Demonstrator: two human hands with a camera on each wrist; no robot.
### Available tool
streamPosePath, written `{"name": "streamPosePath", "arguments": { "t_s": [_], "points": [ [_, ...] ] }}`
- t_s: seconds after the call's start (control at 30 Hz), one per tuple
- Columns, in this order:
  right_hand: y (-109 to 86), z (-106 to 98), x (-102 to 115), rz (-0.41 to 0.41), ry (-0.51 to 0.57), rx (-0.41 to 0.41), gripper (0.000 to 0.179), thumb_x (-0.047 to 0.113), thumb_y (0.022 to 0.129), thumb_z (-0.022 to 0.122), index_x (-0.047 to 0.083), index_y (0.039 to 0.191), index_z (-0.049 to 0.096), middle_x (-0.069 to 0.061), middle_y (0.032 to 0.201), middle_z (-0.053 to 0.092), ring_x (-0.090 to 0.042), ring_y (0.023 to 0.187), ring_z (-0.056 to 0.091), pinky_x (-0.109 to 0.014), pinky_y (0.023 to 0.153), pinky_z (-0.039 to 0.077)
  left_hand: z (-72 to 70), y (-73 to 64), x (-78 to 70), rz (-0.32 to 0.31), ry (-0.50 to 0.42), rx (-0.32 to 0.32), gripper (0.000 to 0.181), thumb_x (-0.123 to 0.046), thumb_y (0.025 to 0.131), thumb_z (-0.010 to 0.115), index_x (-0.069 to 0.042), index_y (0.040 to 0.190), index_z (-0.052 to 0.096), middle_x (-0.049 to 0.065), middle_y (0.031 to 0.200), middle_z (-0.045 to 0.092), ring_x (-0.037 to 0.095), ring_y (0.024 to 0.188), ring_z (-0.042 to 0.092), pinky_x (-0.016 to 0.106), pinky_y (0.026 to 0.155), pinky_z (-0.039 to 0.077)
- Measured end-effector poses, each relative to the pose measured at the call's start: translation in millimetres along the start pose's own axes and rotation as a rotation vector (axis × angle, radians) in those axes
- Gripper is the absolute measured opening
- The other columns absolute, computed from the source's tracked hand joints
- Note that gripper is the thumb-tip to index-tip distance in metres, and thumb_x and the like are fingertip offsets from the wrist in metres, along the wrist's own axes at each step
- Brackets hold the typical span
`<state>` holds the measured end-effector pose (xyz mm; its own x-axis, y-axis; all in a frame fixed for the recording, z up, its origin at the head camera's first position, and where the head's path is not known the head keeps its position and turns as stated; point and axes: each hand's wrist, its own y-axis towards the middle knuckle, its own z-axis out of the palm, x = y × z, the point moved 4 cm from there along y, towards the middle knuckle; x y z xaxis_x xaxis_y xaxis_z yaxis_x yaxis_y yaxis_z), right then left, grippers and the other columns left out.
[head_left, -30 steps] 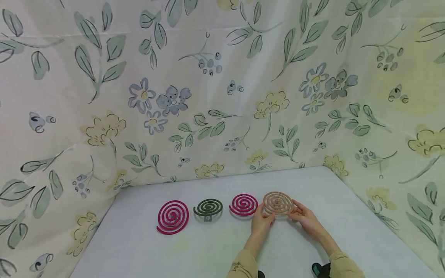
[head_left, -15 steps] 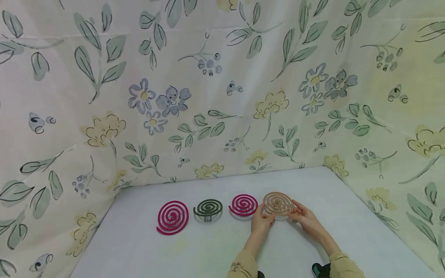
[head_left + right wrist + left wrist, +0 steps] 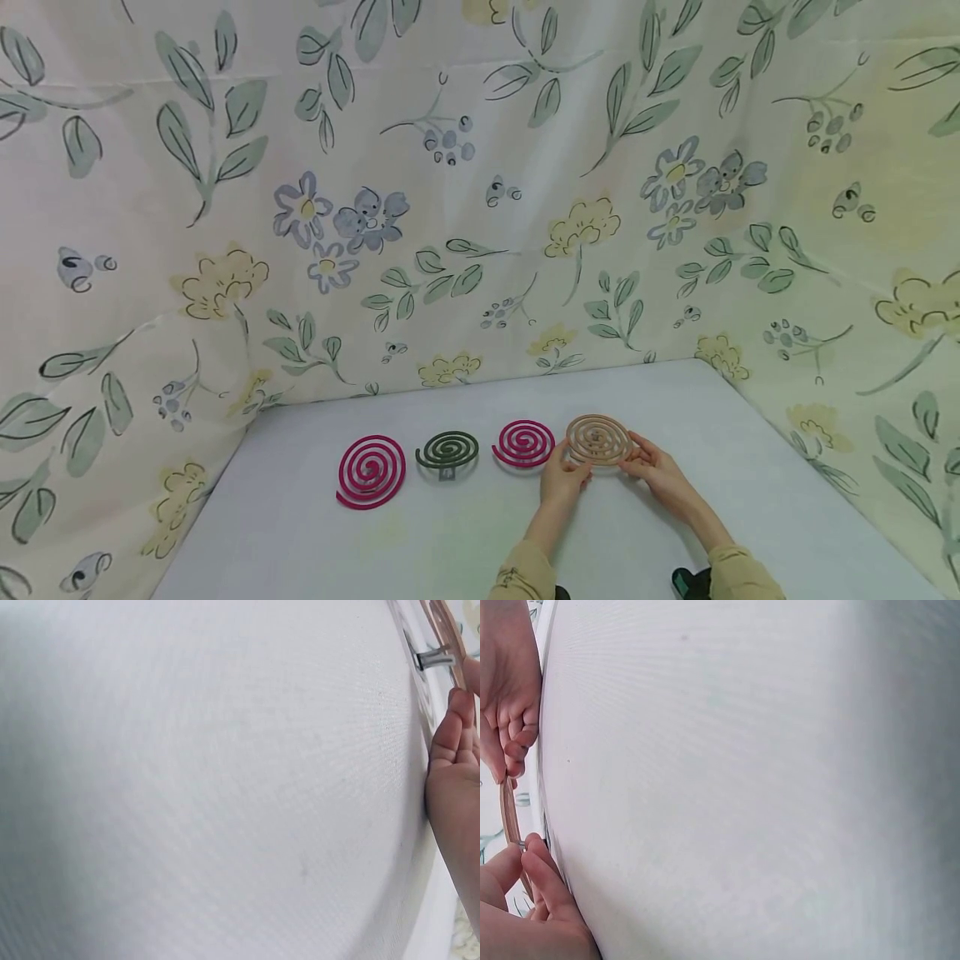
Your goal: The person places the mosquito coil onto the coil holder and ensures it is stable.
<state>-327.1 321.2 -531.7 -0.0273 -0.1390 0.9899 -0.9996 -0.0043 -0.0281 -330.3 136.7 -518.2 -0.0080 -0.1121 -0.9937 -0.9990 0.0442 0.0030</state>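
A tan mosquito coil [image 3: 597, 438] is held level between both hands at the right end of a row of coils in the head view. The left hand [image 3: 562, 485] pinches its near left edge between thumb and fingers. At the right edge, the right hand [image 3: 665, 482] pinches the rim the same way. Seen edge-on in the left wrist view, the coil [image 3: 508, 814] has thumbs and fingertips on its rim. A small metal stand [image 3: 436, 658] shows beneath the coil in the right wrist view.
Left of the hands lie a magenta coil [image 3: 524, 443], a dark green coil [image 3: 447, 450] on a small metal stand [image 3: 447, 475], and another magenta coil [image 3: 371, 472]. They are on a white tabletop [image 3: 420, 550]. Floral cloth [image 3: 450, 317] hangs behind and at both sides.
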Motion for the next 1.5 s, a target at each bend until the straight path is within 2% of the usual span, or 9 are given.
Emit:
{"name": "streamPosePath", "arguments": {
  "t_s": [0.23,0.47,0.67,0.9,1.5],
  "points": [
    [0.1,0.2,0.1,0.002,-0.007,0.012,0.074,0.004,0.089,0.059,-0.009,0.146,0.015,0.0,0.096,0.05,-0.001,0.079,0.05,-0.018,0.07,0.044,-0.2,-0.5,-1.9,0.007,-0.008,-0.005,0.054,-0.004,0.083,0.069,0.003,0.132,0.049,0.005,0.062,0.063,0.003,0.05,0.05,0.016,0.05,0.045],
    [-0.5,0.8,0.2,0.015,-0.02,0.01,0.075,0.005,0.089,0.06,-0.008,0.147,0.014,-0.002,0.098,0.051,-0.001,0.08,0.051,-0.018,0.07,0.045,-1.2,-1.4,-1.3,-0.018,0.0,-0.018,0.054,-0.004,0.082,0.069,0.001,0.132,0.05,0.002,0.061,0.061,0.003,0.049,0.05,0.016,0.05,0.044],
    [-0.8,0.8,0.1,0.022,-0.034,0.0,0.075,0.006,0.089,0.061,-0.008,0.147,0.015,-0.002,0.098,0.051,-0.001,0.08,0.051,-0.018,0.07,0.045,-1.0,-1.9,-2.8,-0.004,-0.016,-0.019,0.054,-0.001,0.081,0.069,0.003,0.131,0.05,0.005,0.062,0.061,0.003,0.05,0.052,0.017,0.051,0.048],
    [-0.6,0.5,-0.3,0.025,-0.036,-0.003,0.075,0.006,0.089,0.061,-0.008,0.147,0.015,-0.001,0.098,0.051,-0.001,0.08,0.051,-0.018,0.07,0.045,-1.1,-2.1,-2.8,0.019,0.004,-0.019,0.053,-0.002,0.081,0.069,0.004,0.13,0.051,0.006,0.062,0.063,0.003,0.049,0.05,0.017,0.05,0.045],
    [-0.1,0.4,0.0,0.013,-0.016,-0.008,0.073,0.003,0.088,0.06,-0.009,0.146,0.017,0.0,0.096,0.051,-0.001,0.079,0.051,-0.018,0.068,0.044,0.4,0.6,1.6,0.007,-0.032,-0.014,0.055,0.0,0.08,0.069,0.004,0.131,0.05,0.008,0.062,0.063,0.005,0.051,0.055,0.02,0.052,0.05]
  ]
}}
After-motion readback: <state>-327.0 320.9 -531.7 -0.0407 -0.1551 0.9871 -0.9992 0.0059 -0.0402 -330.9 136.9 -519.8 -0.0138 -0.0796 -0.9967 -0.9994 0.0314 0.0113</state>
